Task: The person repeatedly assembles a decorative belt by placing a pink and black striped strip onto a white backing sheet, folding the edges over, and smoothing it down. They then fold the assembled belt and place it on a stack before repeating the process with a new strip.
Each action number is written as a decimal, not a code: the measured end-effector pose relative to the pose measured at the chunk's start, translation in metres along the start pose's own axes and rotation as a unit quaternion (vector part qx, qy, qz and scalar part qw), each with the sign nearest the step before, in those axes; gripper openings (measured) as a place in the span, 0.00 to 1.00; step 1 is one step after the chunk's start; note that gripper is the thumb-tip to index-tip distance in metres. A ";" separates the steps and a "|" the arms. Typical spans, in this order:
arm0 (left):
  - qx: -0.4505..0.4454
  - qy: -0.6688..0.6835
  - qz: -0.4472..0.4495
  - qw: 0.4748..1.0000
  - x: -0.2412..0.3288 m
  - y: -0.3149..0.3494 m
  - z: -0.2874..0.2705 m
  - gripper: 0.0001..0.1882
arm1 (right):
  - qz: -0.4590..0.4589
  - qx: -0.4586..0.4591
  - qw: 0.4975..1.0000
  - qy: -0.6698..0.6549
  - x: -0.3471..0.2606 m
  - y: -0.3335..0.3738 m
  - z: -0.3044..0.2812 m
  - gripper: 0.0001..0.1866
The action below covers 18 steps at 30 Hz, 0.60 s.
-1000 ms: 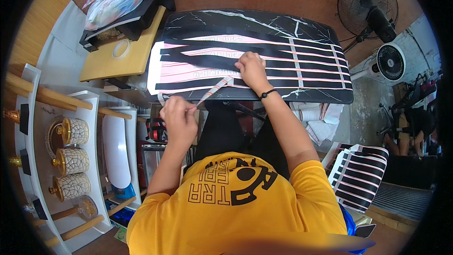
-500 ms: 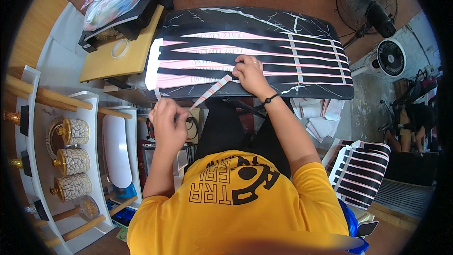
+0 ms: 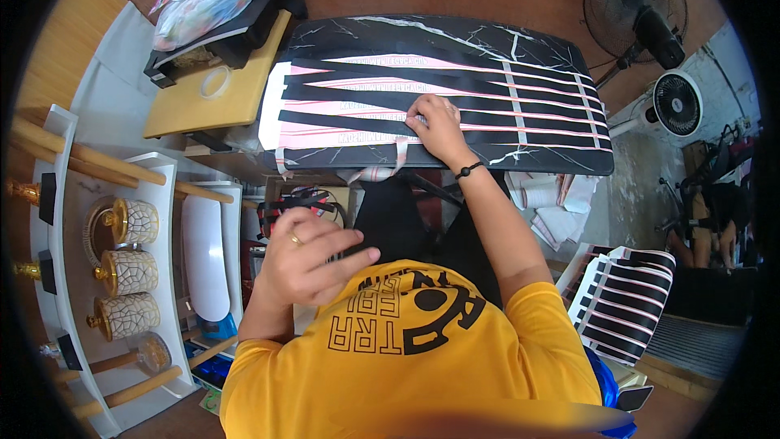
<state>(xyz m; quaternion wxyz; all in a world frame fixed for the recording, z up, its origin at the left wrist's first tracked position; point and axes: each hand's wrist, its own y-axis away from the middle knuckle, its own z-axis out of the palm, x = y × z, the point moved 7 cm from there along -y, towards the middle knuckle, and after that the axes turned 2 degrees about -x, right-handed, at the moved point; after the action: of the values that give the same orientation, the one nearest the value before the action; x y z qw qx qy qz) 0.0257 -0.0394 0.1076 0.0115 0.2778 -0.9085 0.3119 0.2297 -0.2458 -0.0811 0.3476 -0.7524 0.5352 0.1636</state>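
Note:
A printed sheet [image 3: 382, 123] with pink-white bands and black strips lies across the black marble-patterned table [image 3: 561, 158]. On its near part rests my right hand [image 3: 436, 123], fingers bent and pressed together at a black strip; what they pinch, if anything, is hidden. A loose pink-white paper strip [image 3: 398, 161] hangs curled over the front edge, just below those fingertips. My left hand [image 3: 315, 256] hovers in front of my shirt, away from the table, fingers apart with nothing in them. Near the sheet's left end, a short pale tape piece [image 3: 281, 161] hangs over the edge.
At left, a wooden side table [image 3: 199, 118] holds a tape roll [image 3: 215, 82] and a black stand with a plastic bag. White shelves with gold-lidded jars [image 3: 130, 272] stand nearer. Fans [image 3: 674, 104] are at right, above a stack of striped sheets [image 3: 626, 301]. A person [image 3: 715, 219] sits far right.
My left hand has let go of the paper strip and pulled back toward my body, its fingers spreading. The strip, stretched straight before, now droops over the edge. My right hand stays nearly in place.

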 end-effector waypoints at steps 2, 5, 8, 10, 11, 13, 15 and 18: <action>0.077 -0.007 -0.029 0.997 -0.028 0.009 0.002 0.11 | -0.003 0.003 1.000 -0.009 -0.001 0.001 -0.001 0.08; 0.195 -0.156 -0.322 0.913 -0.137 0.047 0.016 0.16 | -0.006 0.000 1.000 -0.015 -0.003 0.002 -0.002 0.08; 0.216 -0.217 -0.522 0.796 -0.234 0.103 0.039 0.30 | -0.009 -0.014 1.000 -0.006 -0.005 0.003 -0.002 0.09; 0.226 -0.100 -0.556 0.794 -0.269 0.140 0.058 0.32 | -0.013 -0.024 1.000 -0.005 -0.007 0.004 -0.002 0.10; 0.223 -0.028 -0.588 0.777 -0.283 0.157 0.068 0.33 | -0.016 -0.024 1.000 -0.006 -0.008 0.005 -0.002 0.11; 0.251 -0.068 -0.558 0.788 -0.293 0.175 0.066 0.27 | -0.020 -0.030 0.999 -0.007 -0.014 0.009 0.002 0.11; 0.282 -0.034 -0.555 0.782 -0.303 0.199 0.060 0.24 | -0.035 -0.028 0.999 -0.011 -0.026 0.015 0.010 0.12; 0.289 0.005 -0.614 0.735 -0.316 0.248 0.048 0.23 | -0.076 -0.026 0.997 -0.017 -0.054 0.026 0.024 0.11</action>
<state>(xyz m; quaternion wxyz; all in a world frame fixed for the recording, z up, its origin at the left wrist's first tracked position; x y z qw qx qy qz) 0.1729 0.2519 -0.1308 0.1244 0.7632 -0.4073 0.4859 0.1886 -0.1968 -0.0736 0.3484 -0.7969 0.4659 0.1627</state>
